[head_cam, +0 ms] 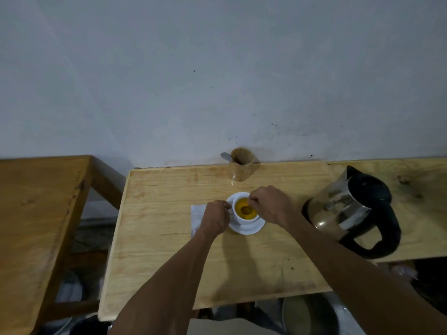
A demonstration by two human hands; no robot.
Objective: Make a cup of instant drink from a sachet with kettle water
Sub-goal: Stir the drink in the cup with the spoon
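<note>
Left hand (216,217): fingers pinched on the cup's handle, at its 9 o'clock.
Right hand (269,204): fingers clamped on something thin over the drink.
Cup (244,215): on saucer (249,228), mid-table (157,238).
Kettle (350,209): 3 o'clock.

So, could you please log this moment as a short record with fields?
cup: white, on saucer, holds yellow drink
left hand: at cup's left side, apparently on the handle
right hand: over cup, pinching something thin, likely a spoon
kettle: right of cup, on table
napkin: left of saucer
holder: by wall, utensil inside
</note>
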